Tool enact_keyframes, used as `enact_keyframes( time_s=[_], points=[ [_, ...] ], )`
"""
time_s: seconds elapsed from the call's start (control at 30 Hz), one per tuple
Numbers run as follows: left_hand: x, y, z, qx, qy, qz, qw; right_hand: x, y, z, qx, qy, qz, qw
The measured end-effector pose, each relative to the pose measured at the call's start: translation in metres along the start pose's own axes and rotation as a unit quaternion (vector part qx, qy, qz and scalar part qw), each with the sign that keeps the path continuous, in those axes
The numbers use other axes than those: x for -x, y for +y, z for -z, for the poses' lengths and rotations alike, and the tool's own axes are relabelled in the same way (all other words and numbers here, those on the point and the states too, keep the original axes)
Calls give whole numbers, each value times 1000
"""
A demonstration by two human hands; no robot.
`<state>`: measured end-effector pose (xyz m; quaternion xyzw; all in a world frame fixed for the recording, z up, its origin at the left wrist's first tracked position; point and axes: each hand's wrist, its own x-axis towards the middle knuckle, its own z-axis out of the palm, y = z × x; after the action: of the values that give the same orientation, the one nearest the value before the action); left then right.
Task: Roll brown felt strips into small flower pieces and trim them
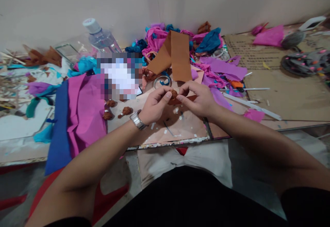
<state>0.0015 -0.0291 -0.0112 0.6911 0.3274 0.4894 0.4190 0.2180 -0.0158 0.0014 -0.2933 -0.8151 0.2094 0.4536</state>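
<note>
"Where's the brown paper roll (173,94)?"
"Over the table (152,137). The left hand (157,104) pinches it; the right hand (199,98) pinches at its edge."
"Is it soft?"
"Probably soft, light, easy to squash. Best hold its bottom gently."

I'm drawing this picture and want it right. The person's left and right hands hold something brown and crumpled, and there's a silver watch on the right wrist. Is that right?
Not quite: the head view shows the silver watch on the left wrist. The left hand and right hand do hold something brown and crumpled.
</note>
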Motion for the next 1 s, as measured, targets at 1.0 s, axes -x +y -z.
enact_keyframes(
  time_s=[1.0],
  points=[
    [0,3,0,42,81,54,994,1,8,-3,10,54,42,998]
  ],
)
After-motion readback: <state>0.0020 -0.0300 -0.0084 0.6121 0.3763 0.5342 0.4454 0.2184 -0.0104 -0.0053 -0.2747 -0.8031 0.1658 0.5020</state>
